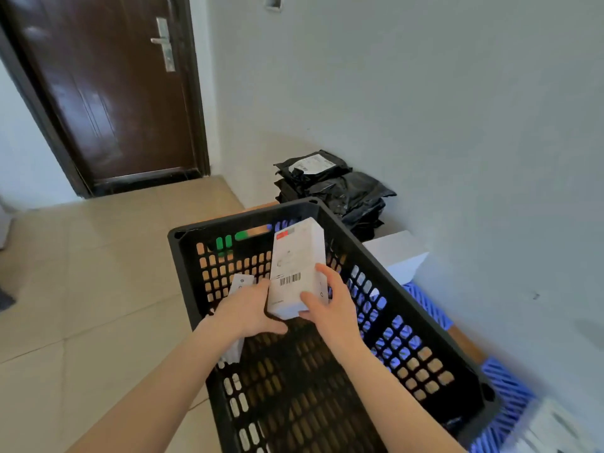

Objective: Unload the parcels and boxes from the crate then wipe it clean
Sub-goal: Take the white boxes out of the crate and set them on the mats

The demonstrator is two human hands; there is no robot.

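Watching remotely, I see both hands on one white box [295, 273]. It is held up over the middle of the black crate [242, 218], standing on end and tipped slightly toward 1 o'clock. Its barcode faces me and there is a red patch at its top. The left hand [243, 312] has its grip closed on the box's lower left edge, with the thumb curled under the bottom corner. The right hand [335, 305] grips the lower right side, thumb flat on the front face and fingers wrapped round the right edge.

The crate sits on the tiled floor [81, 282], its length running from 5 o'clock to 11 o'clock. A second white box [241, 282] leans inside against the crate's left wall, at 9 o'clock of the held box, partly hidden behind the left hand and wrist.

At 1 o'clock of the crate, a stack of black parcels [340, 191] lies against the wall [441, 93], and the top parcel has a white label. A white carton [398, 253] sits just beside the crate's right rim at 2 o'clock, and blue ribbed plastic [428, 305] runs along 4 o'clock. A dark brown door [108, 93] stands shut at 11 o'clock
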